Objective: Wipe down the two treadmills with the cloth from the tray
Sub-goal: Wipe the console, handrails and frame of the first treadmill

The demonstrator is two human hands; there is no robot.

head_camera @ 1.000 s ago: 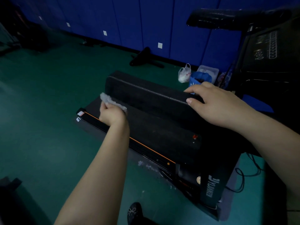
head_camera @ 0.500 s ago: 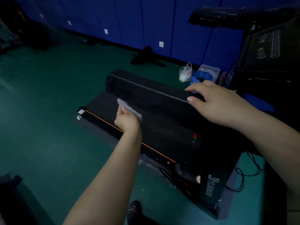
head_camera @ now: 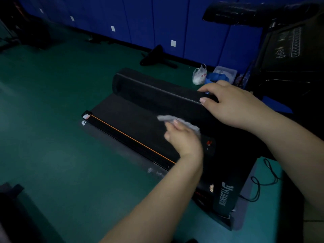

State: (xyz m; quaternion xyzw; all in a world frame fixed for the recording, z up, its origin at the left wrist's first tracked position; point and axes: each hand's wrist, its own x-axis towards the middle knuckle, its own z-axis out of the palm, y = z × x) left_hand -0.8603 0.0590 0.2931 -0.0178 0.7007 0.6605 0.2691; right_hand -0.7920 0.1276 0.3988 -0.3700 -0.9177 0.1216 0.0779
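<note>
Cloth (head_camera: pixel 177 121) is gripped in the curled left hand (head_camera: pixel 184 139) and pressed on the deck of the low treadmill (head_camera: pixel 133 125), whose long axis runs from far left to near right, so most of the deck stretches away to that hand's far left. The right hand (head_camera: pixel 233 106) curls over the folded bar (head_camera: pixel 157 92) just beyond. The green floor (head_camera: pixel 52 120) carries it; the second treadmill (head_camera: pixel 287 55) stands far right.

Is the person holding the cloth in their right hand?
No, the left hand grips the grey cloth on the treadmill deck, while the right hand holds the raised black bar.
</note>
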